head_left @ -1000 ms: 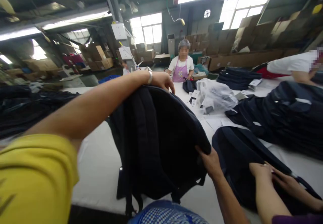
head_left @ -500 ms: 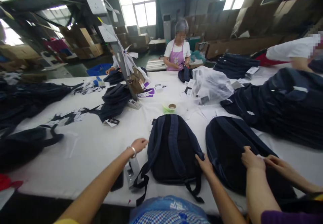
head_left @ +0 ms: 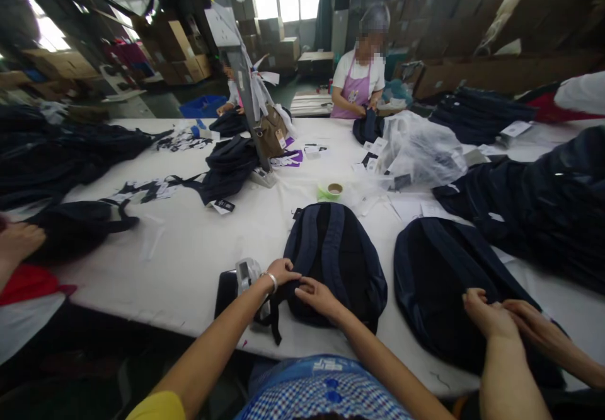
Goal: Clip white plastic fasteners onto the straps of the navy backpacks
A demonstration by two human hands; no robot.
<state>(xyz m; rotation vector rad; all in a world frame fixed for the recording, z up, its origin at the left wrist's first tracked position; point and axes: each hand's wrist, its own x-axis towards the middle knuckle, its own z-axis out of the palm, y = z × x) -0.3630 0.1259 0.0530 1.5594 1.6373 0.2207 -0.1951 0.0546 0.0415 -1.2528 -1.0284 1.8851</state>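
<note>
A dark navy backpack (head_left: 357, 262) lies on the table in front of me with its shoulder straps facing up. My left hand (head_left: 282, 273), a bracelet at its wrist, is closed in a pinch at the bag's left edge. Coming from the other side, my right hand (head_left: 320, 298) reaches across the bag's lower left, its thumb and fingers pinched close to my left fingertips. What sits between the fingers is too small to make out. Beneath my left forearm are a grey tape dispenser (head_left: 246, 273) and a dark phone-like slab (head_left: 225, 294).
On the right, a co-worker's hands (head_left: 491, 313) work over a second backpack (head_left: 425, 275). A roll of tape (head_left: 334, 190), clear plastic bags (head_left: 420, 149) and a metal post (head_left: 246, 86) stand beyond. Piled backpacks (head_left: 534, 199) fill the right side. Another person's hand (head_left: 21, 241) shows far left.
My right hand has left the bag's right side and crossed to its left edge beside my left hand. My left hand has moved slightly right. The view has shifted, and a hand appears far left.
</note>
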